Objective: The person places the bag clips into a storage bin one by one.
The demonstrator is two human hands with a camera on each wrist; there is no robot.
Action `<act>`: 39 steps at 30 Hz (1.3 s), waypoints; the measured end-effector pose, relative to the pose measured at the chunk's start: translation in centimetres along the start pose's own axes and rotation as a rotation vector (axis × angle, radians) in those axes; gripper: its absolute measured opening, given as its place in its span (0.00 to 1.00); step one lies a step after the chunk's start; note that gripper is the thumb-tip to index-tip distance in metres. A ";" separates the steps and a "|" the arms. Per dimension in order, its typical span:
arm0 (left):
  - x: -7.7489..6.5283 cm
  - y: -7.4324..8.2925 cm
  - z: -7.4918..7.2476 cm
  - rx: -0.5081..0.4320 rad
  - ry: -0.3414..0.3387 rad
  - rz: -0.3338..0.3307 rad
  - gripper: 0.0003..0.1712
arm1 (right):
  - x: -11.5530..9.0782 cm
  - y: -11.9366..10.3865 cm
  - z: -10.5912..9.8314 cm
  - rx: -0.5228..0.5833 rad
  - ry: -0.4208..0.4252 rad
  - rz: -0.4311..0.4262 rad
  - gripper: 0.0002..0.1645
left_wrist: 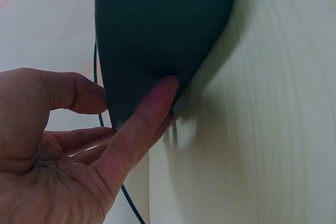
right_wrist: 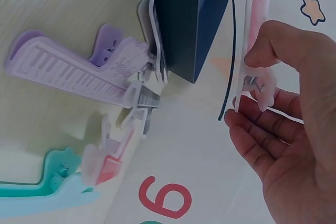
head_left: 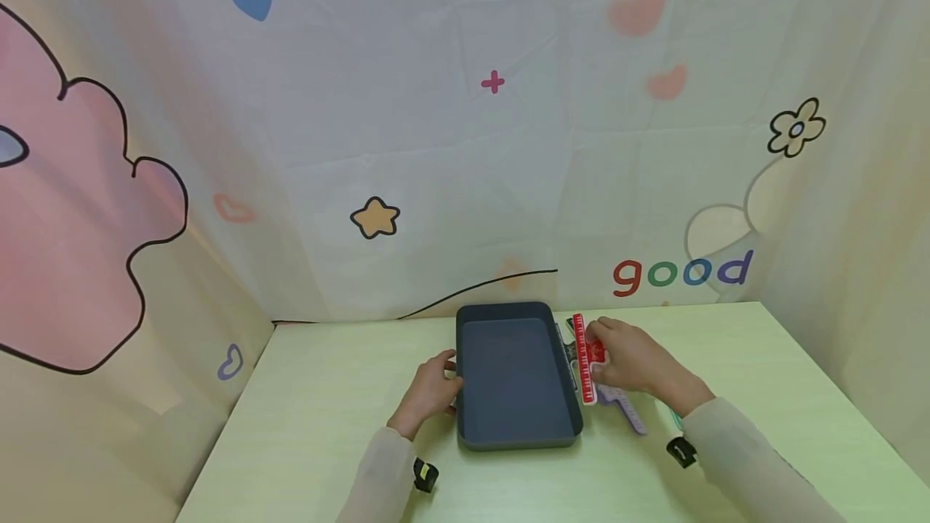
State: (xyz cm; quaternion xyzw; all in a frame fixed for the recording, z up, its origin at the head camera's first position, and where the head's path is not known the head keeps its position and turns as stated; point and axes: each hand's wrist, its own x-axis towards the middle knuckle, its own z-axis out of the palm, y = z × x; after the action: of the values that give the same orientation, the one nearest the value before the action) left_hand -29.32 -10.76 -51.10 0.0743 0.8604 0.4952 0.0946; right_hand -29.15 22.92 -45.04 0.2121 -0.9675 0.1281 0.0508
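Observation:
A dark blue-grey rectangular tray point(head_left: 517, 378) lies on the table. My left hand point(head_left: 429, 387) holds its left side; in the left wrist view a long finger presses the tray's outer wall point(left_wrist: 163, 19) while the thumb touches near the rim. To the right of the tray, my right hand point(head_left: 630, 353) pinches a long red clip point(head_left: 584, 361) with white ruler-like marks, upright beside the tray's wall. In the right wrist view the clip's small spring shows between thumb and fingers. Below that hand lies a purple clip point(head_left: 628, 414).
More long clips lie right of the tray: a teal one point(right_wrist: 52, 182), a pale one with red point(right_wrist: 107, 158) and a dark grey one point(right_wrist: 152, 35) against the tray wall. A patterned curtain point(head_left: 421, 127) rises behind the pale table point(head_left: 312, 410).

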 end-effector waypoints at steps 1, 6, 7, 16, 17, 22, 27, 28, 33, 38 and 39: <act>0.0 0.0 0.0 -0.004 0.001 -0.003 0.36 | 0.0 -0.1 -0.1 0.003 0.003 0.001 0.25; 0.0 0.1 0.0 -0.017 0.004 -0.011 0.36 | 0.4 -0.5 -0.6 -0.001 0.024 -0.015 0.27; 0.0 0.1 0.0 -0.019 0.004 -0.010 0.36 | 0.5 -0.7 -0.7 -0.006 0.030 -0.020 0.27; 0.1 0.1 0.0 -0.027 0.000 -0.020 0.35 | 1.7 -2.6 -1.5 -0.013 0.042 -0.038 0.25; 0.1 0.1 0.0 -0.028 0.000 -0.019 0.35 | 1.9 -2.8 -1.6 -0.011 0.040 -0.037 0.24; 0.1 0.0 0.0 -0.039 -0.003 -0.012 0.35 | 2.7 -3.6 -1.8 -0.001 0.023 -0.029 0.25; 0.0 -0.1 0.0 -0.043 -0.006 -0.017 0.34 | 3.5 -4.4 -1.8 0.010 0.012 -0.020 0.25; 0.0 -0.1 -0.1 -0.043 -0.006 -0.012 0.34 | 3.6 -4.6 -1.8 0.008 0.011 -0.017 0.25; 0.0 0.0 -0.1 -0.045 -0.003 -0.015 0.34 | 4.7 -5.2 -1.9 -0.001 0.017 -0.027 0.26; 0.0 -0.1 -0.2 -0.055 -0.005 -0.022 0.34 | 5.9 -5.9 -1.6 -0.017 0.014 -0.051 0.27; 0.0 -0.1 -0.2 -0.055 -0.005 -0.022 0.34 | 6.1 -6.1 -1.5 -0.019 0.011 -0.056 0.28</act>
State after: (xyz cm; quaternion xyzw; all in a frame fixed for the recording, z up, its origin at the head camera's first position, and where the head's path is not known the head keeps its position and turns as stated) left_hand -29.37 -10.95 -51.11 0.0635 0.8469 0.5175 0.1041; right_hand -32.05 15.58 -41.28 0.2377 -0.9621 0.1185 0.0619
